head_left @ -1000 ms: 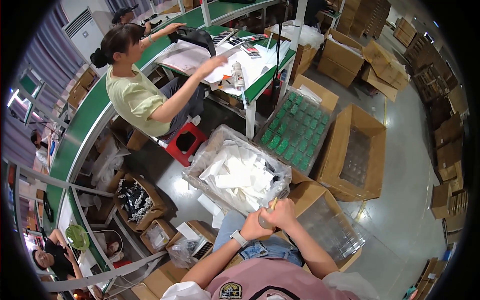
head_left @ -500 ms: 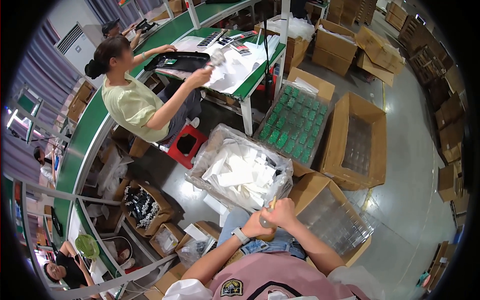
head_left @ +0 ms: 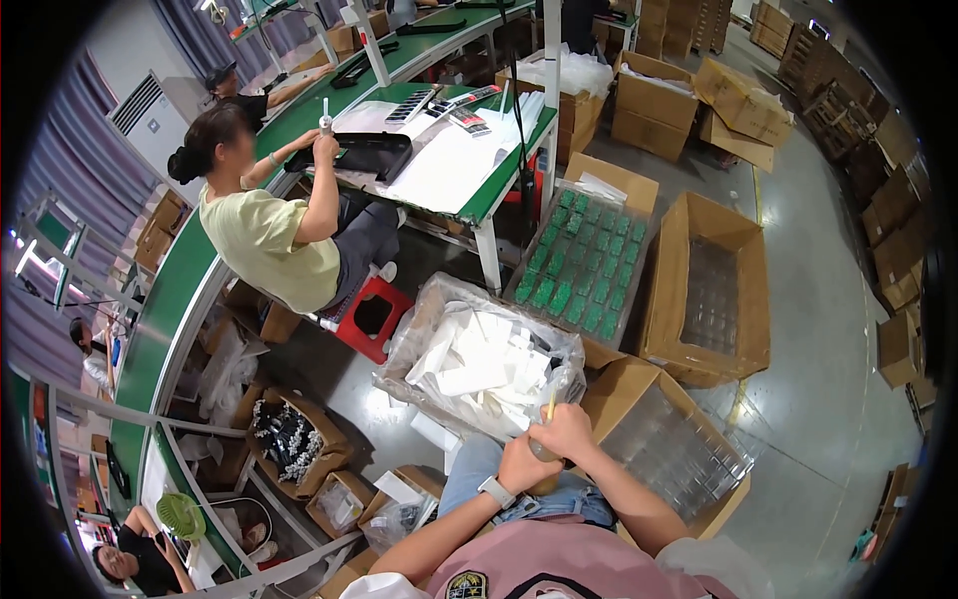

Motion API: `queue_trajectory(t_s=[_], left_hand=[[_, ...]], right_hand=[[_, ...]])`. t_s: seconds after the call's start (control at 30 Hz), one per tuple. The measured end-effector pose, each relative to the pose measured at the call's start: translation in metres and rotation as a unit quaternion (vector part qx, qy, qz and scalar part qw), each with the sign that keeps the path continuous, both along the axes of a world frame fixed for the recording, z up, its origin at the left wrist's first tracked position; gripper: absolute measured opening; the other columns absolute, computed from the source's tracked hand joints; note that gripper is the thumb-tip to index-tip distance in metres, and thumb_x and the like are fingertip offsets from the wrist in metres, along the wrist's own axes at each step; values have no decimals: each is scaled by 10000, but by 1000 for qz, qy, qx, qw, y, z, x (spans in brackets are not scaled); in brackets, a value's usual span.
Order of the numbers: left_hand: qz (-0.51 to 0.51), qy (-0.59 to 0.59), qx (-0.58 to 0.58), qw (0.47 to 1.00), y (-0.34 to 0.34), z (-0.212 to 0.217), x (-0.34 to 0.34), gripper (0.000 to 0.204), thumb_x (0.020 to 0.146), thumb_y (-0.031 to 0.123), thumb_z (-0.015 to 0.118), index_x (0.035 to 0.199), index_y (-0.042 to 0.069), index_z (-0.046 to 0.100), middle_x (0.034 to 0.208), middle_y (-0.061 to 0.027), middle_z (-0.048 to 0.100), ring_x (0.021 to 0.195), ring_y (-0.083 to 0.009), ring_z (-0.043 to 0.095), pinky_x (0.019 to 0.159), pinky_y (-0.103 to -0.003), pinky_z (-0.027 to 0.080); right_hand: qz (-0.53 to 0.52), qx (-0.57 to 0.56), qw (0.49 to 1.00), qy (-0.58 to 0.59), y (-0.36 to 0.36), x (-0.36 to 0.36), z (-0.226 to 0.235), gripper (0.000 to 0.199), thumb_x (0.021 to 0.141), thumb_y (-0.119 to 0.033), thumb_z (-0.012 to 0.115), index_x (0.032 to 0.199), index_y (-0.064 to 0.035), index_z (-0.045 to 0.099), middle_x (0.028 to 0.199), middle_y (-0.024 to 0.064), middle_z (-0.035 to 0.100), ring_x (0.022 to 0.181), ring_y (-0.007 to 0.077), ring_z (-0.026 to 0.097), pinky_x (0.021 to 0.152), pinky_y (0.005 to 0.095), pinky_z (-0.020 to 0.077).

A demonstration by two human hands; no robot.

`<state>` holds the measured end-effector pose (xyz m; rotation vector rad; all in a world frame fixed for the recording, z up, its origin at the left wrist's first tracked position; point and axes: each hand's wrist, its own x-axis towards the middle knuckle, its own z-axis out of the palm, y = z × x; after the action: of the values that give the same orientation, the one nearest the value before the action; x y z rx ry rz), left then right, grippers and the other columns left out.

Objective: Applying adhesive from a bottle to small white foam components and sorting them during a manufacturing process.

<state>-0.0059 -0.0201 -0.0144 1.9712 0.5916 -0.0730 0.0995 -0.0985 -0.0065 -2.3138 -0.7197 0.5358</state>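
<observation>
Both hands meet over the lap. The left hand [head_left: 521, 466] and right hand [head_left: 567, 431] are curled shut together around a small object [head_left: 545, 451], mostly hidden by the fingers; a thin yellowish stick [head_left: 551, 403] pokes up from between them. Just ahead sits a box [head_left: 479, 364] lined with clear plastic and full of white pieces. A carton of green parts [head_left: 584, 270] stands beyond it, and 1 co-worker [head_left: 269, 235] sits at the green bench [head_left: 499, 190].
</observation>
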Motion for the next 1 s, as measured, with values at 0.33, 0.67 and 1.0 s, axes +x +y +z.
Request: queue_trajectory(t_s=[0.33, 0.67, 1.0], left_hand=[[-82, -87, -197, 973, 2, -25, -11, 444, 584, 214, 772, 927, -11, 601, 850, -109, 665, 786, -168, 630, 730, -303, 499], [-135, -68, -222, 963, 5, -24, -16, 404, 585, 173, 766, 904, -8, 597, 820, -60, 640, 774, -105, 581, 713, -280, 489], [-171, -92, -243, 950, 19, -15, 11, 369, 549, 148, 748, 856, 10, 596, 845, -37, 611, 785, -100, 557, 726, -261, 464]], right_hand=[[8, 26, 998, -54, -13, -14, -1, 250, 604, -272, 618, 574, -27, 579, 547, 224, 538, 565, 414, 562, 554, 474, 467], [21, 54, 998, -8, -23, -17, -9, 254, 629, -267, 611, 565, -29, 551, 545, 224, 526, 562, 415, 551, 537, 480, 449], [46, 190, 980, 16, -23, 3, -7, 247, 645, -238, 609, 563, -34, 495, 499, 202, 472, 491, 393, 504, 482, 444, 410]])
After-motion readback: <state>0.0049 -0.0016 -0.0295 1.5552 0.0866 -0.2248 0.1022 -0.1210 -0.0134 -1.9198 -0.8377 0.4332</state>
